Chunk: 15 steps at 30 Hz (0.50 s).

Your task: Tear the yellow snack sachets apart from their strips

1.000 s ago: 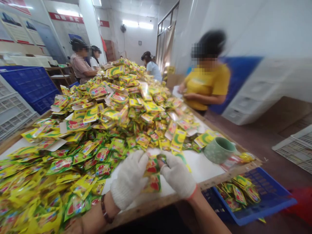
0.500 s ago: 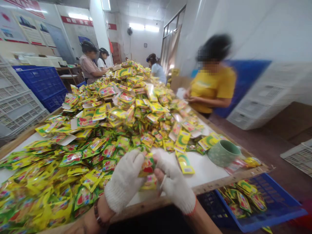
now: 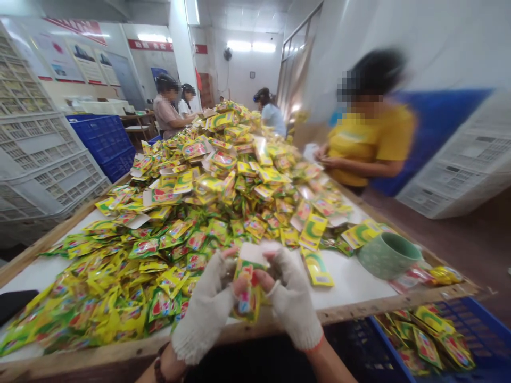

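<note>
Both my hands wear white gloves with bare fingertips, near the front edge of the table. My left hand [image 3: 209, 300] grips the left side of a small yellow-green box [image 3: 252, 256] with its white flap raised. On the box's right side, my right hand [image 3: 290, 292] holds on, thumb across the front. A yellow and red packet [image 3: 248, 306] shows at the lower part of the box, below my thumbs. Behind my hands rises a large pile of yellow boxes [image 3: 219, 183], with loose green and yellow packets [image 3: 120, 298] at the front left.
A green cup-like container [image 3: 387, 255] stands on the right of the wooden-edged table [image 3: 403, 298]. Below is a blue crate [image 3: 485, 330] with packets. A person in yellow [image 3: 367, 138] stands at the right; other people stand farther back. White crates [image 3: 48, 143] are stacked at left.
The view has shifted so the scene sits further right. The held item now shows as a box with a raised white flap, my thumbs brought together at its front.
</note>
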Tool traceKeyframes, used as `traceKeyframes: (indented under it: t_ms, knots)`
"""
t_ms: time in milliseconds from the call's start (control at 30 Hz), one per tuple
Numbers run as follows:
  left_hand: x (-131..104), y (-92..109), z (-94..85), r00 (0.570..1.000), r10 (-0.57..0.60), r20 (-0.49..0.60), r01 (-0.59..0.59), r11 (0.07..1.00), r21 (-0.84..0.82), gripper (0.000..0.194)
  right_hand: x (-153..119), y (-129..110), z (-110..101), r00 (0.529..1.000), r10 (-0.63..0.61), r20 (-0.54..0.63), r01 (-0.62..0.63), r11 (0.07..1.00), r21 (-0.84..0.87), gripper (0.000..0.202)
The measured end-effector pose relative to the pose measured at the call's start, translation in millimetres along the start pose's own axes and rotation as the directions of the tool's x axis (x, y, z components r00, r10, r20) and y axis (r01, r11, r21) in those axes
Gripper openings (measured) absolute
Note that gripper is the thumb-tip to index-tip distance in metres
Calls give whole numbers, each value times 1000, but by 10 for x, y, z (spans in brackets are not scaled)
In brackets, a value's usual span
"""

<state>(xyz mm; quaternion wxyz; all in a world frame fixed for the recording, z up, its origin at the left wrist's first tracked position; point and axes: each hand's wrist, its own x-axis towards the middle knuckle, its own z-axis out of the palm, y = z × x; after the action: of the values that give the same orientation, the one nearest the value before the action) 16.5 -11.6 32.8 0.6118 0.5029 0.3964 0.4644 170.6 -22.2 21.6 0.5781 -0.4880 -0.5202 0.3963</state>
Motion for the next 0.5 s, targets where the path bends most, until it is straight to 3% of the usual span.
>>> traceKeyframes:
  t_ms: [133, 233, 367, 433, 500]
  knots:
    - [-41, -69, -26, 996, -8, 84, 3, 998, 66, 33, -56, -10, -61, 987, 38, 154, -45, 998, 45, 22]
    - [-50, -37, -38, 987, -37, 159, 35, 999, 17, 26, -77, -77, -114, 972, 99, 215, -110, 993, 39, 20]
    - [-61, 23, -28, 987, -84, 135, 101, 987, -125, 55, -105, -121, -91, 989, 97, 113, -108, 990, 89, 23]
    - [-83, 28, -6, 966, -123, 229, 155, 980, -127, 60, -107, -113, -62, 997, 71, 33, -74, 992, 102, 31]
    - [-114, 7, 23, 903, -221, 368, 272, 958, -95, 50, -95, -103, -48, 997, 64, 39, -68, 992, 108, 53]
